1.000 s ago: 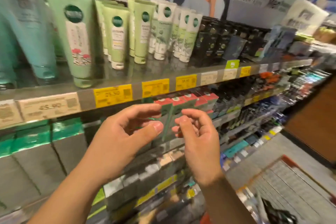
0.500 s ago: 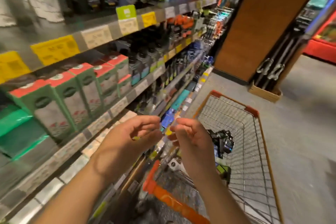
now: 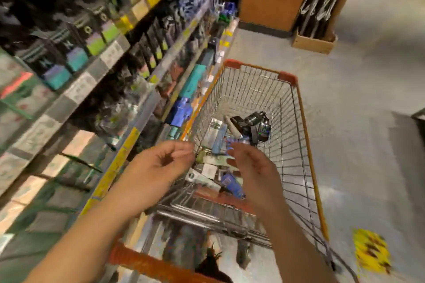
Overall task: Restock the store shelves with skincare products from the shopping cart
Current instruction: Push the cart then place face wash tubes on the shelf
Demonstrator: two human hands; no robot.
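Orange trim runs round the top of the wire shopping cart (image 3: 305,126), which stands just beside the store shelves (image 3: 110,57). Inside, near the cart's back end, lies a pile of skincare products (image 3: 213,163): white tubes, a blue tube and small boxes. Toward the front end sits a dark gadget with straps (image 3: 253,126). It is too blurry to tell what it is.

Both hands hover over the pile. The left hand (image 3: 161,165) holds nothing, with its fingers loosely bent. The right hand (image 3: 253,167) holds nothing too, and its fingers are loose and spread.

The shelves carry dark boxes with green, purple and blue bottoms. Yellow and white price tags line the shelf edges. The floor (image 3: 356,99) is grey, with a yellow mark (image 3: 371,253) near the cart's right back corner. A cardboard box (image 3: 312,43) stands by a brown wall.
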